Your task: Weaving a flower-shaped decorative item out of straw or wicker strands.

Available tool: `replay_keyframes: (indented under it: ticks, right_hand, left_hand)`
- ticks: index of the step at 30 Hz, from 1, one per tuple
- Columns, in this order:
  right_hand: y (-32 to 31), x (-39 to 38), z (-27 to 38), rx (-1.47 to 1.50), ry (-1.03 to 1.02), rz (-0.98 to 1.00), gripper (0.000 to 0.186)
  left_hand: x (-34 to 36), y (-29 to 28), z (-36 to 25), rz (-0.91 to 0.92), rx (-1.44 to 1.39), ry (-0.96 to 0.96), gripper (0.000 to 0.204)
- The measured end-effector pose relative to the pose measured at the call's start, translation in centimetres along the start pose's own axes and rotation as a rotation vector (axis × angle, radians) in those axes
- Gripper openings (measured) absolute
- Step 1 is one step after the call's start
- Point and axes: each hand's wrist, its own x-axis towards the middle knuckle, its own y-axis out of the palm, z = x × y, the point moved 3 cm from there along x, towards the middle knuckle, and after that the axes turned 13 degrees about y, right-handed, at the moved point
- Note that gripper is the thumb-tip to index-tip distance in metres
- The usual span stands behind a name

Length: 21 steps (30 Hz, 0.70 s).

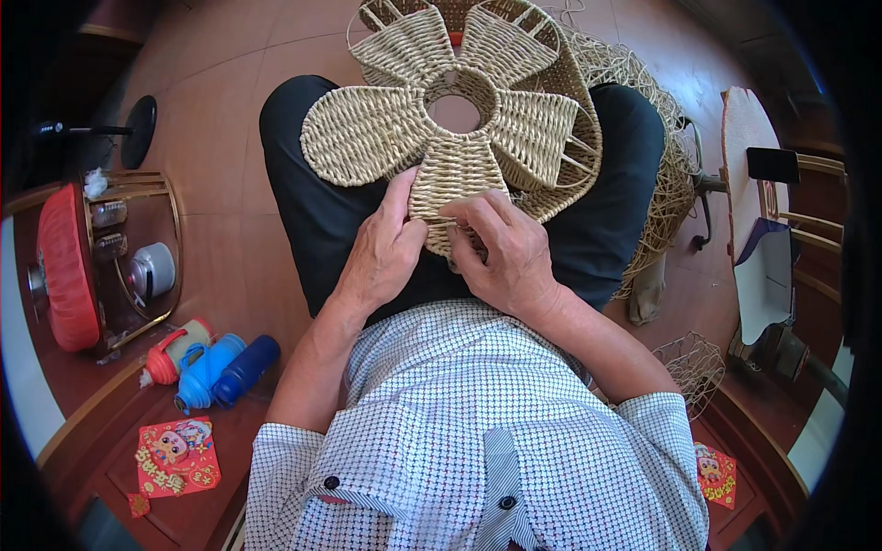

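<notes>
A flower-shaped piece woven from straw-coloured cord (363, 133) rests across my lap, with several petals around a round central hole. Its left petal is rounded and filled with weave, while bare frame wires show beyond the weave on the right petal. My left hand (381, 253) grips the left edge of the petal nearest me (455, 179), thumb on top. At the lower right of that same petal, my right hand (508, 253) is closed in a pinch. Whatever lies between its fingertips is hidden by the hand.
Loose cord (657, 202) lies heaped beyond my right knee. At the right stands a round-topped table (749, 119) with a dark phone-like slab (774, 165). On the left are a shelf stand with a red cover (69, 266), a blue thermos flask (209, 367) and a dark blue bottle (246, 370).
</notes>
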Motion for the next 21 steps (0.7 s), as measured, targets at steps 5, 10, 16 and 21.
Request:
replay_keyframes:
  ticks: [5, 10, 16, 21]
  right_hand:
    - [-0.1, -0.2, 0.1, -0.011, 0.005, 0.01, 0.027]
    - [0.0, -0.1, 0.5, -0.055, -0.036, 0.007, 0.023]
    - [0.4, -0.2, 0.3, -0.073, -0.043, 0.003, 0.023]
    - [-0.1, 0.0, 0.7, -0.029, -0.001, 0.013, 0.021]
  left_hand:
    - [-0.9, -1.7, 1.6, 0.108, -0.34, -0.08, 0.057]
    - [-1.4, -1.6, 1.6, 0.034, -0.431, -0.072, 0.052]
    - [-2.3, -0.4, -1.6, -0.291, 0.304, 0.19, 0.02]
    - [-2.7, -0.4, -2.3, -0.232, 0.648, 0.546, 0.025]
